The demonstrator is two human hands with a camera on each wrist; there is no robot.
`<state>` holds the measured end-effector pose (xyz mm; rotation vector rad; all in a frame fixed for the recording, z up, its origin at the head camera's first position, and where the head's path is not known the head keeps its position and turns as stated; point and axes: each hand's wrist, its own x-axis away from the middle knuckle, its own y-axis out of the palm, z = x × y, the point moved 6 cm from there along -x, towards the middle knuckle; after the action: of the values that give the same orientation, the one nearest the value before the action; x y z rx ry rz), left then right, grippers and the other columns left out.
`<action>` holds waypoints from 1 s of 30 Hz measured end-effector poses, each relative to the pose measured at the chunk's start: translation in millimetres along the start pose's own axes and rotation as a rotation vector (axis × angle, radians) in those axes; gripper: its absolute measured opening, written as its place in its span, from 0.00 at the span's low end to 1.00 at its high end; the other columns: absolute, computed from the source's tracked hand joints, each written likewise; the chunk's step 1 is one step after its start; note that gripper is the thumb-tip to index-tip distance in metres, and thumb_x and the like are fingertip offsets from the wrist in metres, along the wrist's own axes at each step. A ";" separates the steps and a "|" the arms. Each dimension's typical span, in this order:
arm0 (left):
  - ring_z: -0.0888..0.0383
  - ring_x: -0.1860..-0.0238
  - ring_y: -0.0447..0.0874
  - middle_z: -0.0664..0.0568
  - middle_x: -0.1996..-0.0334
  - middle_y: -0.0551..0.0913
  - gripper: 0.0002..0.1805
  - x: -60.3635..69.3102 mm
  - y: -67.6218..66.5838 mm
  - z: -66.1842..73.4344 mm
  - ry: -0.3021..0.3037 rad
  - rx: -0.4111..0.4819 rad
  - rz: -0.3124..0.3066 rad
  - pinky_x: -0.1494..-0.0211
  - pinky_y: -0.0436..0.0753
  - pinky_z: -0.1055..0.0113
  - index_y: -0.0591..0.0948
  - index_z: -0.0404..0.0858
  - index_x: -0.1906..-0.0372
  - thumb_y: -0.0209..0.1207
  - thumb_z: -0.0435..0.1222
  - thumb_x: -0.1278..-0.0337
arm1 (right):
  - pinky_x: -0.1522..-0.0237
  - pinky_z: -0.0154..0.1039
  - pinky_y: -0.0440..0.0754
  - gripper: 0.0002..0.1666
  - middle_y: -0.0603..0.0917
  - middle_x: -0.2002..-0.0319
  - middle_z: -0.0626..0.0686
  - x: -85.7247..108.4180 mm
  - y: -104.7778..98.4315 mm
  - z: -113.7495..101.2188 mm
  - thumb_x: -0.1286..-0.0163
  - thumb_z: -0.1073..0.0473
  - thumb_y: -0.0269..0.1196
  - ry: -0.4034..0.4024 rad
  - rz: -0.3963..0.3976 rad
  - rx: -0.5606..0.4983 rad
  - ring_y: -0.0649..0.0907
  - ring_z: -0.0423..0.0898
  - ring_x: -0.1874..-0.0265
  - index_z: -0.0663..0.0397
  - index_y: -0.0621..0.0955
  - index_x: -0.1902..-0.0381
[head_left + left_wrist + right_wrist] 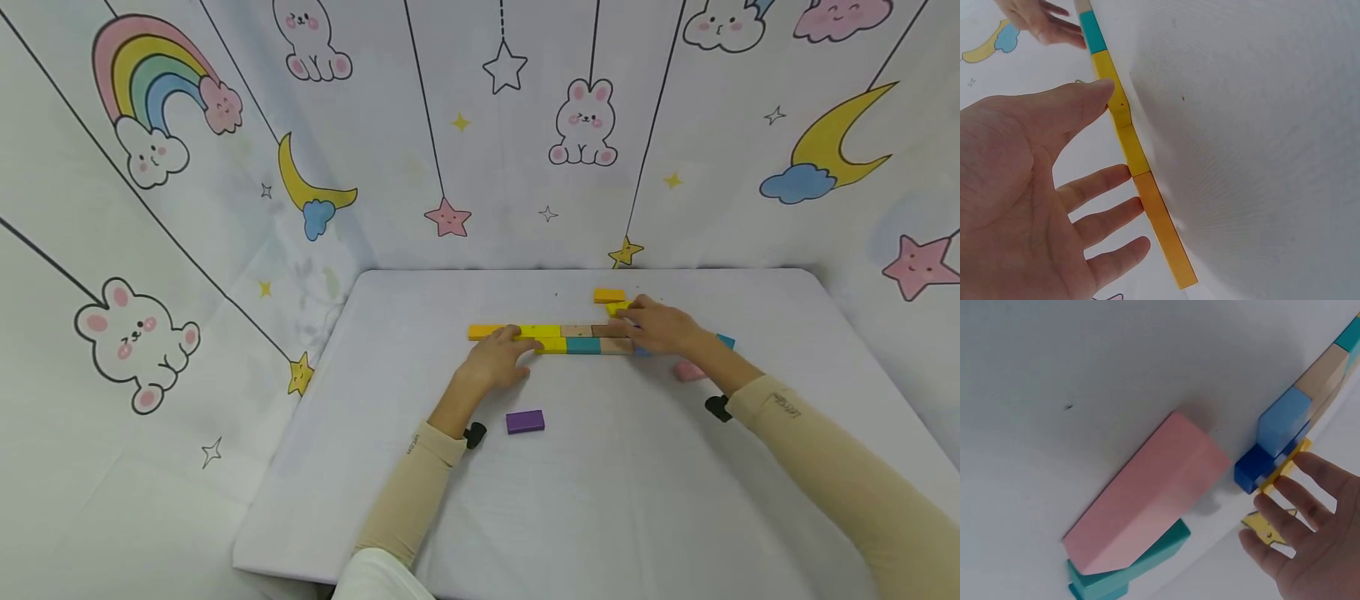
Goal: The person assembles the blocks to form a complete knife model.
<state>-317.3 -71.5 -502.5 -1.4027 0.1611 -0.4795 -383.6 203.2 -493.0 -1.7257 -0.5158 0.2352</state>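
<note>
Two rows of wooden blocks lie side by side on the table. The back row has an orange block (1166, 231), a yellow block (542, 331) and a tan block (576, 331). In front lie a yellow block (552, 346), a teal block (582, 346) and a tan block (617, 347). My left hand (491, 364) touches the left part of both rows, its fingers extended. My right hand (660, 327) is over the right end, its extended fingers touching a yellow block (1288, 465) beside a dark blue block (1254, 469). The right thumb is hidden.
A purple block (525, 422) lies in front of the rows. Behind them is a yellow-orange block (609, 296). A pink block (1147, 494) and a teal block (1135, 565) sit to the right. Printed cloth walls (510, 183) rise behind the white table (600, 500).
</note>
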 end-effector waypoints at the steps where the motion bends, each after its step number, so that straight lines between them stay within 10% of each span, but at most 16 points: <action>1: 0.45 0.22 0.61 0.47 0.21 0.62 0.29 0.6 -0.8 0.6 0.001 0.001 0.004 0.22 0.68 0.47 0.72 0.59 0.23 0.60 0.47 0.25 | 0.44 0.65 0.82 0.39 0.75 0.36 0.68 0.8 0.0 2.5 0.16 0.35 0.45 0.003 -0.001 -0.002 0.82 0.63 0.44 0.61 0.75 0.28; 30: 0.45 0.22 0.62 0.47 0.21 0.62 0.29 2.1 -2.1 0.8 0.009 0.009 0.007 0.22 0.69 0.46 0.72 0.60 0.24 0.60 0.47 0.25 | 0.56 0.64 0.84 0.52 0.73 0.38 0.72 31.9 -3.2 58.0 0.21 0.24 0.42 0.112 -0.006 0.003 0.83 0.64 0.53 0.64 0.74 0.27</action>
<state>-315.6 -71.8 -499.9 -1.3911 0.1714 -0.4802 -381.1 269.1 -498.9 -1.7238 -0.4378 0.1338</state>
